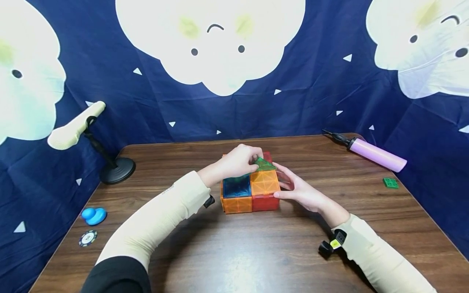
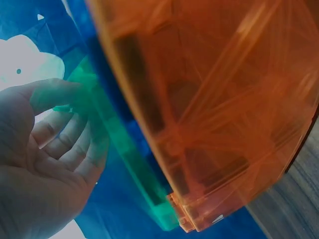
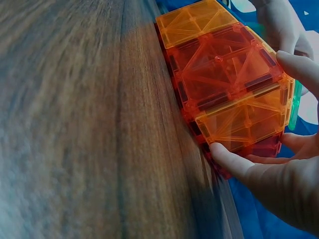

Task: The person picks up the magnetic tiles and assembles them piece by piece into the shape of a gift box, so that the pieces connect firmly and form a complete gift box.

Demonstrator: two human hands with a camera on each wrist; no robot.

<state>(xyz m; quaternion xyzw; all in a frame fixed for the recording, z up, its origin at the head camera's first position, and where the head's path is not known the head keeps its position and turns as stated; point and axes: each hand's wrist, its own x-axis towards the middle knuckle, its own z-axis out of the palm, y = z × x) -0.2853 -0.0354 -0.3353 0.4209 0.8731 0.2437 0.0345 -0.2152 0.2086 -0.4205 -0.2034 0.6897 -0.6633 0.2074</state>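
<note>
A low block built of translucent magnetic tiles (image 1: 237,204) stands on the table, with orange, red and blue squares showing. Above its back part, my left hand (image 1: 239,160) pinches a green triangular tile (image 1: 266,163) between thumb and fingers. The left wrist view shows green plastic (image 2: 132,162) along the block's top edge, close to those fingers. My right hand (image 1: 300,191) lies at the block's right side, its fingers spread. In the right wrist view, its fingertips touch an orange side tile (image 3: 244,119) and the upper edge beside a red tile (image 3: 224,64).
A white-covered form on a black stand (image 1: 117,171) is at the back left. Near the left edge lie a blue rubber duck (image 1: 94,216) and a poker chip (image 1: 88,238). At the right are a pink hand pump (image 1: 377,154) and a green toy brick (image 1: 390,183).
</note>
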